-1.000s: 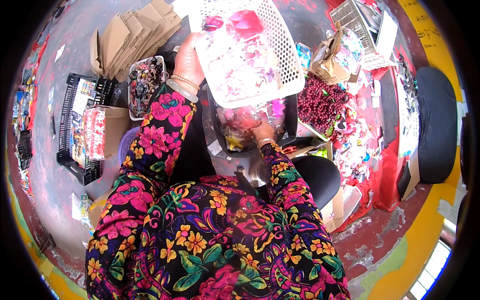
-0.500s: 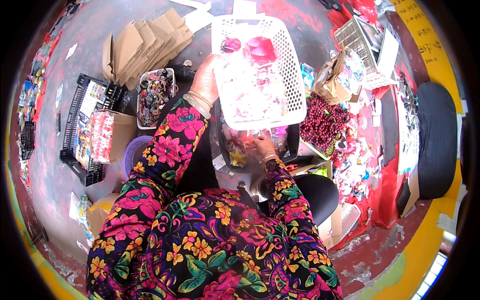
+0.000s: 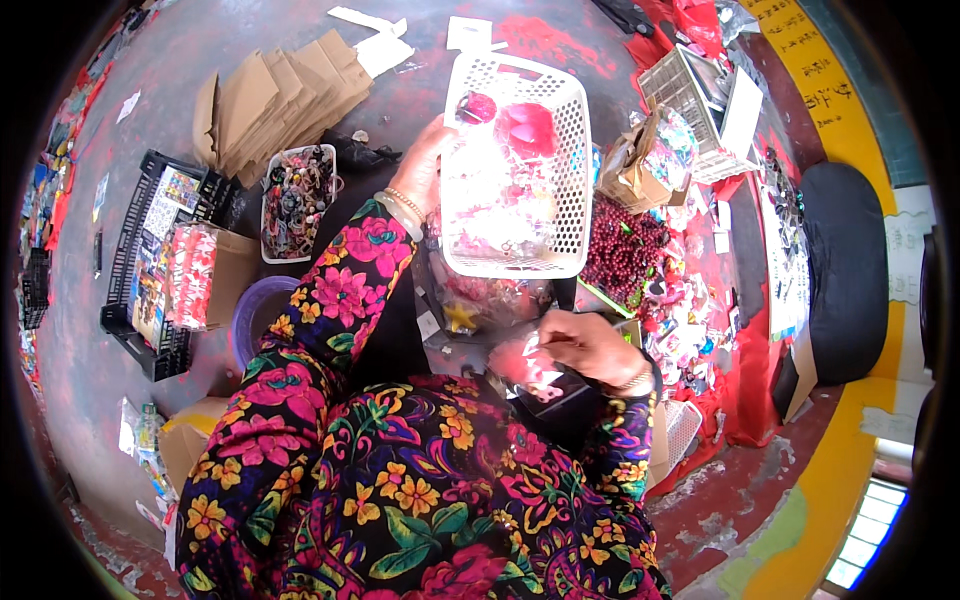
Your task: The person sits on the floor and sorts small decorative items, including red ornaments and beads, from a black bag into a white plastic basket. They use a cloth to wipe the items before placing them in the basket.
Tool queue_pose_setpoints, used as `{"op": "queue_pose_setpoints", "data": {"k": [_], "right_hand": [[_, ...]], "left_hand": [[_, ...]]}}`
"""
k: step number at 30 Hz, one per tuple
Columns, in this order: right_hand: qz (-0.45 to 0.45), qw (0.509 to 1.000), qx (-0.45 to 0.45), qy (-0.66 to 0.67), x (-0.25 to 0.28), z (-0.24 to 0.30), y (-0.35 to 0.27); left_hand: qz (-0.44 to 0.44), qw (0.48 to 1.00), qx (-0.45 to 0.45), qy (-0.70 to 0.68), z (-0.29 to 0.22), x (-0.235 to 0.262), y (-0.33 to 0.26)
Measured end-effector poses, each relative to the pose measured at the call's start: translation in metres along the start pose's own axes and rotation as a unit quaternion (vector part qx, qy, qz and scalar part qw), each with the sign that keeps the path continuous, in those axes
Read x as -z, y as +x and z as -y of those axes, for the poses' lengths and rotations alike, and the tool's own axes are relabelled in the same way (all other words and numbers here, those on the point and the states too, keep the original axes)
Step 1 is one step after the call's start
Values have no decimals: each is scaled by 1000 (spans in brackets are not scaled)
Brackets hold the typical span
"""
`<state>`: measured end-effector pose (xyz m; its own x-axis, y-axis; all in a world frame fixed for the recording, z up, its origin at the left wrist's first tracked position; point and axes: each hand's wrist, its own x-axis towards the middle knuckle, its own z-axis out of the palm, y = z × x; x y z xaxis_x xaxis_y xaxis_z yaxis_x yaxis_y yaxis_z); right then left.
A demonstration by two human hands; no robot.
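My left hand [image 3: 424,163] is closed on the left edge of a white plastic basket [image 3: 573,185], holding it raised in front of me. Pink and red items lie inside the basket, partly washed out by glare. To the lower right, my right hand [image 3: 592,345] pinches a small clear packet with something pink [image 3: 522,362] in it. Below the basket, a dark bin holds clear-wrapped packets [image 3: 490,305], among them a yellow star shape [image 3: 460,318]; the basket hides part of the bin.
On the left are a black crate [image 3: 118,290], a purple tub [image 3: 243,325], a white basket of small trinkets [image 3: 300,200] and flattened cardboard [image 3: 285,95]. On the right lie dark red beads [image 3: 622,248], an opened carton [image 3: 630,175] and a pale crate [image 3: 680,90].
My right hand has come out of the dark bin toward me and to the right, bringing a packet with it. My left hand still holds up the basket, which now sits slightly lower.
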<state>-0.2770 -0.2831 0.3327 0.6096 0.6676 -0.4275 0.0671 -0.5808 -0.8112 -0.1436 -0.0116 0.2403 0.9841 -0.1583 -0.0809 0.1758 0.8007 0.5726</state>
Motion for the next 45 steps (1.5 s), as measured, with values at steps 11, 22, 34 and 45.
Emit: {"op": "queue_pose_setpoints", "data": {"k": [11,22,34,45], "right_hand": [[-339,837,20,428,-7,1,26],[-322,841,-86,427,-25,-33,55],[-345,850,-119,381,-38,-40,66],[-431,846,103,298,-12,7,32]], "left_hand": [[45,993,109,-10,40,-24,-50],[30,996,83,33,63,-15,-49],[74,993,91,22,71,-10,-46],[76,990,120,5,61,-18,-49]]}}
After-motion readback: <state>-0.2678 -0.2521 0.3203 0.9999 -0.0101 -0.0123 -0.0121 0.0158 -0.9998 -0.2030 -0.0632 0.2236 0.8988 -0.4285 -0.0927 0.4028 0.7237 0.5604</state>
